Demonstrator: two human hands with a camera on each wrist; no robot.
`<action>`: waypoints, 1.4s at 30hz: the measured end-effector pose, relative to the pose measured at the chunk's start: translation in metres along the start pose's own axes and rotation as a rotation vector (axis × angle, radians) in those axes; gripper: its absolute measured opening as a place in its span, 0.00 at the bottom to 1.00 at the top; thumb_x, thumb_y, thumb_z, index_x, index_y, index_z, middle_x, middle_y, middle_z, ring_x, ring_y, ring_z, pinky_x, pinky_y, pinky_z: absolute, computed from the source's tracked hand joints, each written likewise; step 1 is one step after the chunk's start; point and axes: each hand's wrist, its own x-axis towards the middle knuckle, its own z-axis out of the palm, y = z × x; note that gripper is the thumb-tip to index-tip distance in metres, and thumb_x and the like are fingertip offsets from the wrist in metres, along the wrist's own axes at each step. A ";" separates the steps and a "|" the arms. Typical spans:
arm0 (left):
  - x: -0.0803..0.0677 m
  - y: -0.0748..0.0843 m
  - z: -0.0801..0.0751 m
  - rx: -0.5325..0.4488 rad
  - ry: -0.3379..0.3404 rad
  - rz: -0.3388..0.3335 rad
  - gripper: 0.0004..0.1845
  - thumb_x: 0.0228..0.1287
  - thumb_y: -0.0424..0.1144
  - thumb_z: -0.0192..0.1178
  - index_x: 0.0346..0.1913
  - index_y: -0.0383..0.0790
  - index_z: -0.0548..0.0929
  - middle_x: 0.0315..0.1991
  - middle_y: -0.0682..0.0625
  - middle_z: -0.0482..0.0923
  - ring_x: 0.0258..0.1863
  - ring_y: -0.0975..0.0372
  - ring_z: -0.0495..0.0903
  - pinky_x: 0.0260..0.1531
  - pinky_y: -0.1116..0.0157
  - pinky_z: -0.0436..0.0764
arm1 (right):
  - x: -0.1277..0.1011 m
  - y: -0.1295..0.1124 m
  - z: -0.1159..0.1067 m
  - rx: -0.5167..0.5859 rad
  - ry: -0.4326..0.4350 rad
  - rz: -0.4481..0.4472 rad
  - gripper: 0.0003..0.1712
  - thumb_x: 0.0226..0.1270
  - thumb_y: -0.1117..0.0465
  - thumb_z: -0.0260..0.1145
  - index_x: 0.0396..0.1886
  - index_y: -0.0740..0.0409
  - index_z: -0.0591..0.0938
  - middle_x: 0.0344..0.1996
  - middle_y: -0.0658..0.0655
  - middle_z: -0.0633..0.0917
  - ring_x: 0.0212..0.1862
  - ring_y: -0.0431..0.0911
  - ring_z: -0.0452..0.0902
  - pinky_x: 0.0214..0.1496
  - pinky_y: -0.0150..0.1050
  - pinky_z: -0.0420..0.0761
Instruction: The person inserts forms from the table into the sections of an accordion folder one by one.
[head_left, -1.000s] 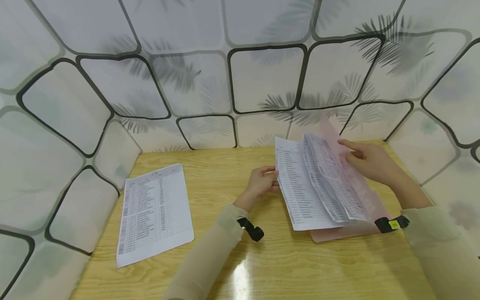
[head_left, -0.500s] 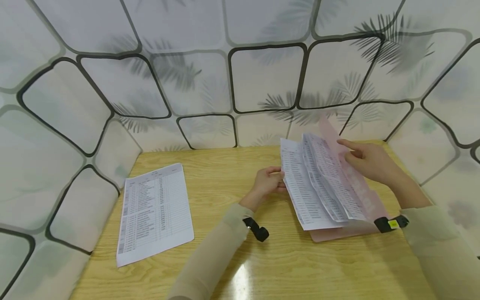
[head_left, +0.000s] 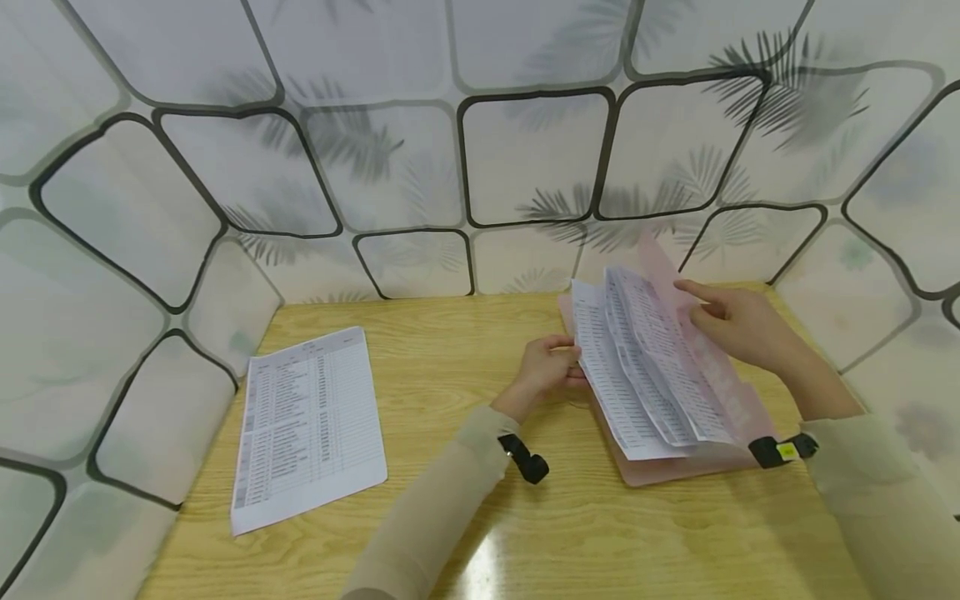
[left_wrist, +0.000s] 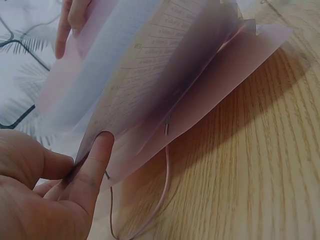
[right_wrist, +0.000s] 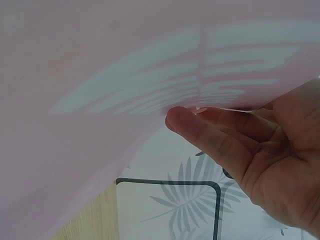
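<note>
A pink folder (head_left: 727,379) stands half open at the right of the table, with several printed white sheets (head_left: 615,383) fanned inside. My left hand (head_left: 546,371) pinches the left edge of the sheets; in the left wrist view its thumb and fingers close on a page edge (left_wrist: 120,100). The lower pink cover (left_wrist: 215,100) lies beneath, and a thin cord (left_wrist: 167,175) loops from it onto the table. At the folder's right side my right hand (head_left: 750,329) holds the raised pink cover (right_wrist: 100,150) by its edge, between thumb and fingers.
One loose printed sheet (head_left: 309,425) lies flat on the left of the wooden table (head_left: 465,492). Patterned walls (head_left: 525,158) enclose the table at the back and both sides.
My left hand has moved to the right, taking the edge of the sheets with it, and the lower pink cover now shows at their left. My right hand stays in place.
</note>
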 end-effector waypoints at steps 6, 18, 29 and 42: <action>0.003 -0.001 0.003 -0.008 -0.020 -0.022 0.17 0.78 0.28 0.57 0.64 0.30 0.82 0.45 0.30 0.89 0.30 0.56 0.91 0.40 0.54 0.93 | 0.001 -0.001 0.000 0.014 0.001 0.020 0.27 0.79 0.61 0.58 0.75 0.59 0.76 0.15 0.43 0.57 0.16 0.34 0.49 0.16 0.32 0.57; 0.004 0.000 0.008 0.002 -0.007 -0.031 0.15 0.76 0.27 0.60 0.61 0.30 0.83 0.44 0.30 0.89 0.29 0.57 0.91 0.41 0.52 0.93 | 0.000 0.001 -0.002 0.015 0.000 0.010 0.27 0.79 0.61 0.57 0.75 0.59 0.76 0.15 0.43 0.57 0.17 0.35 0.50 0.17 0.32 0.57; 0.008 -0.002 0.011 -0.033 -0.009 -0.022 0.08 0.74 0.27 0.61 0.52 0.30 0.82 0.37 0.31 0.89 0.22 0.60 0.86 0.34 0.59 0.93 | -0.002 0.001 -0.003 0.030 0.011 -0.009 0.27 0.79 0.62 0.56 0.75 0.58 0.77 0.15 0.42 0.56 0.17 0.34 0.49 0.15 0.32 0.57; 0.011 -0.005 0.018 0.027 0.000 0.007 0.11 0.75 0.28 0.62 0.51 0.22 0.85 0.33 0.31 0.88 0.21 0.61 0.86 0.31 0.61 0.92 | -0.001 -0.002 -0.003 0.024 0.022 -0.010 0.26 0.79 0.61 0.57 0.74 0.59 0.78 0.15 0.42 0.56 0.16 0.34 0.48 0.16 0.32 0.57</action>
